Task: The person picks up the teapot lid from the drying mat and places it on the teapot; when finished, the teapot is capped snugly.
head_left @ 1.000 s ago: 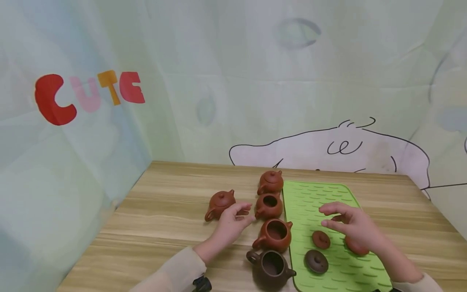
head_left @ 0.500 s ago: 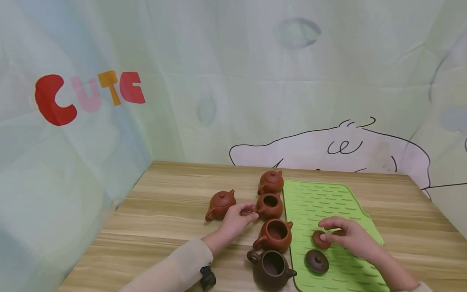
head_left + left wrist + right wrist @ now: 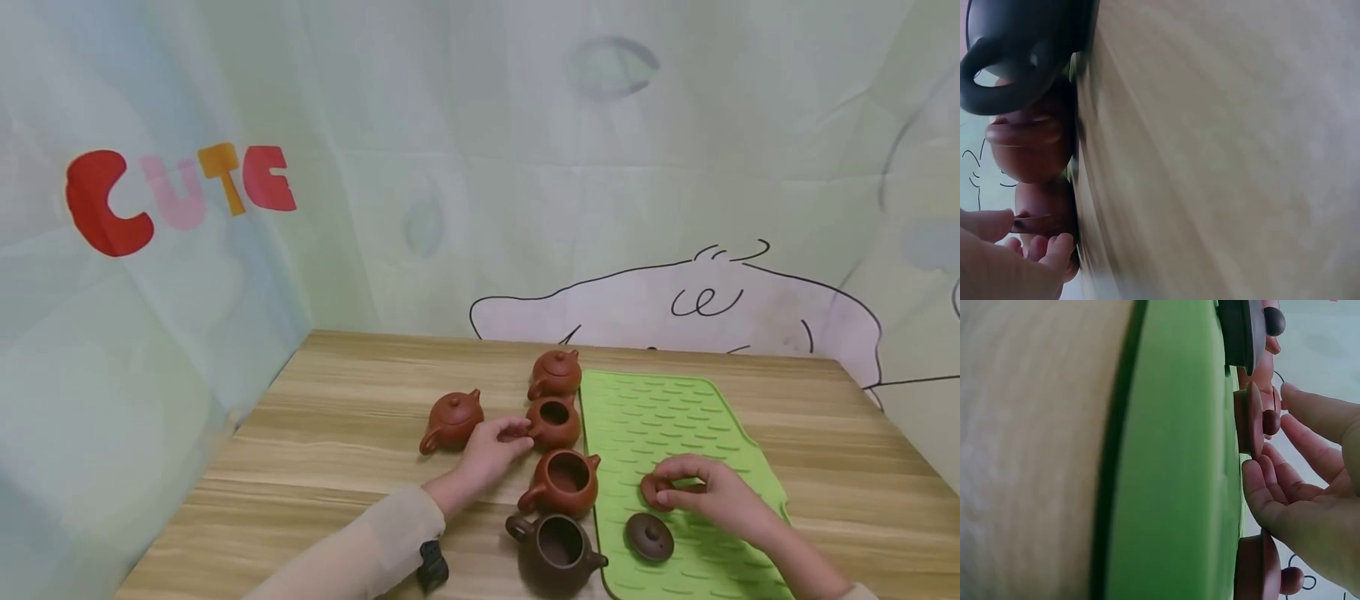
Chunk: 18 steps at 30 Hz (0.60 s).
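My left hand (image 3: 491, 454) is at the handle of a small lidless reddish-brown teapot (image 3: 557, 423), with thumb and fingertips on either side of that handle. In the left wrist view, the left hand (image 3: 1016, 259) partly covers this teapot (image 3: 1044, 200). On the green mat (image 3: 675, 408) lies a brown teapot lid (image 3: 651, 492). My right hand (image 3: 723, 500) hovers around it, and its thumb and index finger partly hide it. In the right wrist view, the right hand's fingers (image 3: 1319, 415) stand close to the lid's knob (image 3: 1270, 422), apart from it.
Another open reddish teapot (image 3: 566, 482) and a dark brown open teapot (image 3: 558, 550) stand nearer. Lidded teapots stand at the back (image 3: 556, 373) and left (image 3: 453, 419). A dark lid (image 3: 649, 537) lies on the mat; a reddish lid (image 3: 1259, 569) shows beside the right hand.
My right hand has come down and toward me, over the brown lid. The left hand has moved slightly right to the open teapot's handle. Teapots and lids stay put.
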Tool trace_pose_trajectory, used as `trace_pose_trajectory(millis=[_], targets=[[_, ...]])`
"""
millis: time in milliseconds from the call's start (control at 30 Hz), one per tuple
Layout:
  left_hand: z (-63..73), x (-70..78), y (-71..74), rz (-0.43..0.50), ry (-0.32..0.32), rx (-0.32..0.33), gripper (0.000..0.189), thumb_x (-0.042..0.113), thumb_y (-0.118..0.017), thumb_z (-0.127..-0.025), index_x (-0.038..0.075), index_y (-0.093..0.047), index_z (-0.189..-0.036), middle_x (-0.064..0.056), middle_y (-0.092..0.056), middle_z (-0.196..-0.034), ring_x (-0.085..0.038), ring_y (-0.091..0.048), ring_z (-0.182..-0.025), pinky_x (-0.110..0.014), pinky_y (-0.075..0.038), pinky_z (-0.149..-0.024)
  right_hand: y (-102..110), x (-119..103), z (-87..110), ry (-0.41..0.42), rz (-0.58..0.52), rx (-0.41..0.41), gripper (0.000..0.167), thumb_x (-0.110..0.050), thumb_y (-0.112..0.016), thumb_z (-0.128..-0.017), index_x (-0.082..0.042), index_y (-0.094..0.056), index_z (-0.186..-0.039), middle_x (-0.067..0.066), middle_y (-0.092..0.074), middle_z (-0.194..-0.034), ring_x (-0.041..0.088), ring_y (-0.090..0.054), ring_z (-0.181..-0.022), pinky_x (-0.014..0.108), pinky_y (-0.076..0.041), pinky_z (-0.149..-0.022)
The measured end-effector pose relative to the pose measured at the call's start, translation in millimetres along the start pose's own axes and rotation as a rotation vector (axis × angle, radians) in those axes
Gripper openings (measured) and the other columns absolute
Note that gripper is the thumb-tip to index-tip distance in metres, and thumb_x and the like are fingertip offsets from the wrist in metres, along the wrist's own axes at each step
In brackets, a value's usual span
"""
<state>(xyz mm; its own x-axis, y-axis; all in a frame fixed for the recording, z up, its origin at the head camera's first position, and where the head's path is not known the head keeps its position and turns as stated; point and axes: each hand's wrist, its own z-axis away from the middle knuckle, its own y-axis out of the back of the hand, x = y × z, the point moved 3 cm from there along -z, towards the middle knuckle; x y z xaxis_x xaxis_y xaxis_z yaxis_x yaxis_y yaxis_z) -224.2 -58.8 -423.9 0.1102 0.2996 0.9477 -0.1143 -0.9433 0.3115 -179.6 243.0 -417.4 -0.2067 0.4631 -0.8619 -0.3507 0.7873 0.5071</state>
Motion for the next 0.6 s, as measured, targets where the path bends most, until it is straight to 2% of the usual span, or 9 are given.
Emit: trace_pose_trajectory(millis=[300,600], targets=[[-0.9,-0.4,-0.8,0.003,0.014,0.002,0.019,0.003,-0.068,-0.087,-0.002,-0.07,-0.105,-0.013,-0.07,-0.1,-0.012,-0.058,-0.085,-0.026,-0.048,-0.075,-1.2,-0.4,-0.8,0.046,0.043,0.023,0.031,-0.013,-0.072,-0.086,0.006,-0.065,-0.109,0.02,-0.063,-0.11,-0.001,-0.059,-0.094,0.022,-0.054,-0.077],[-2.2,-0.2,-0.6,-0.012,0.004,0.001,0.017,0.003,-0.067,-0.087,-0.001,-0.071,-0.103,-0.012,-0.07,-0.096,-0.009,-0.055,-0.082,-0.026,-0.047,-0.074,-2.3,0.4,-1.8,0.03,0.069,0.037,0.026,-0.009,-0.071,-0.085,0.004,-0.067,-0.107,0.021,-0.063,-0.112,0.003,-0.061,-0.093,0.021,-0.054,-0.077]])
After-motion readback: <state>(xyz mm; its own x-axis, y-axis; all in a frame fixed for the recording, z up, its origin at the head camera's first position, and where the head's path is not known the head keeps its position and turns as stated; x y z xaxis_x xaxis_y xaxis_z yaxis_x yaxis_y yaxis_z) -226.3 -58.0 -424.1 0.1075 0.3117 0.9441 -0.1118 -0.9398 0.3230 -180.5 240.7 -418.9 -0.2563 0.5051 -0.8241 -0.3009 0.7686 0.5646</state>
